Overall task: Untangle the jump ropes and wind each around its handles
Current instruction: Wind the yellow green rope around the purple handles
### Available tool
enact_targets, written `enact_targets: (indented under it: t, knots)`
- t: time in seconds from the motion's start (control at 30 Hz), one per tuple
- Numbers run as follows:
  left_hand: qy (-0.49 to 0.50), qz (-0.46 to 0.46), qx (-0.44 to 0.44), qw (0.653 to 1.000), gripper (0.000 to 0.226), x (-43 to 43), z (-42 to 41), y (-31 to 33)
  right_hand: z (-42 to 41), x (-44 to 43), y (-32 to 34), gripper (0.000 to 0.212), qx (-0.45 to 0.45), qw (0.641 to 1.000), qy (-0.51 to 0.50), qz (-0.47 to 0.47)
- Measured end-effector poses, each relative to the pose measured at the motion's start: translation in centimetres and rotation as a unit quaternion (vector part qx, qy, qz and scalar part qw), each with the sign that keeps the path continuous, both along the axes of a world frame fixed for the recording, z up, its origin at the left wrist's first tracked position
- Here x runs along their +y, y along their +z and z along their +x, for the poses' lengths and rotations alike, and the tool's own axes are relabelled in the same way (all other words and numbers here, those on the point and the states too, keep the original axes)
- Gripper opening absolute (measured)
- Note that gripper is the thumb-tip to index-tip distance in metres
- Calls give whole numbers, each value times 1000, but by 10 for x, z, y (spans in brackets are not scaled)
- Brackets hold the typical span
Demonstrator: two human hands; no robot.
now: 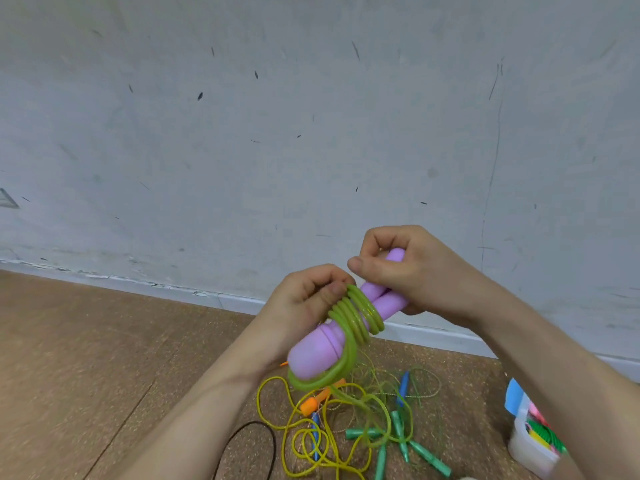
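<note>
Handles mid-air before wall; left grip pinches rope coils, right grip clasps handle tops; tangle on floor below.

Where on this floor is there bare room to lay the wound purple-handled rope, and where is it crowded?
Bare floor lies left, between the skirting board and the left forearm, reaching down to the black cord. Crowded: the tangle of ropes below the purple handles; the plastic tub stands right.

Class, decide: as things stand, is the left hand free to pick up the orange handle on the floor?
Probably not yet: the left hand grips the purple handles beside the green rope coils and would have to let go first. The orange handle lies below.
</note>
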State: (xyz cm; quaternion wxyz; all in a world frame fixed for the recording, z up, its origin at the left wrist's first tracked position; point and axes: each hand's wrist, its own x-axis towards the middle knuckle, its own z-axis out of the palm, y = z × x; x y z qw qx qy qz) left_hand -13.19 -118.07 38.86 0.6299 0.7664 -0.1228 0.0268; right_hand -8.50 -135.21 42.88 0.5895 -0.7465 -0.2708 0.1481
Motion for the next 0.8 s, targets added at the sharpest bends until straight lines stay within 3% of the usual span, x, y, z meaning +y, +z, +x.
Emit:
enact_targets:
  t: [0.1, 0.2, 0.27, 0.37, 0.43, 0.5, 0.57, 0.63, 0.8]
  knots:
    - [-17, -181, 151, 972, 17, -6, 6, 1, -4, 5, -1, 38, 35, 996, -26, 72]
    - [22, -283, 241, 928, 18, -11, 12, -11, -7, 11, -4, 37, 49, 989, -73, 117]
    - [34, -329, 246, 911, 13, -19, 7, -20, -7, 16, -8, 38, 51, 980, -121, 149]
    - [38, -353, 173, 919, 12, -36, -3, -22, 3, 21, -17, 42, 80, 947, -208, 232]
    - [76, -303, 133, 941, 17, -42, -4, -22, 11, 26, -23, 43, 64, 929, -266, 250]
    - [102, -188, 105, 971, 23, -46, -4, -24, 16, 29, -28, 39, -5, 919, -321, 229]
    - [104, -25, 74, 992, 22, -47, -6, -28, 18, 29, -32, 33, -98, 916, -338, 191]
    - [98, 92, 63, 989, 26, -41, -6, -25, 23, 26, -39, 30, -232, 906, -339, 104]
    - [70, 123, 109, 984, 30, -14, -9, -6, 30, 32, -51, 26, -395, 864, -313, -2]
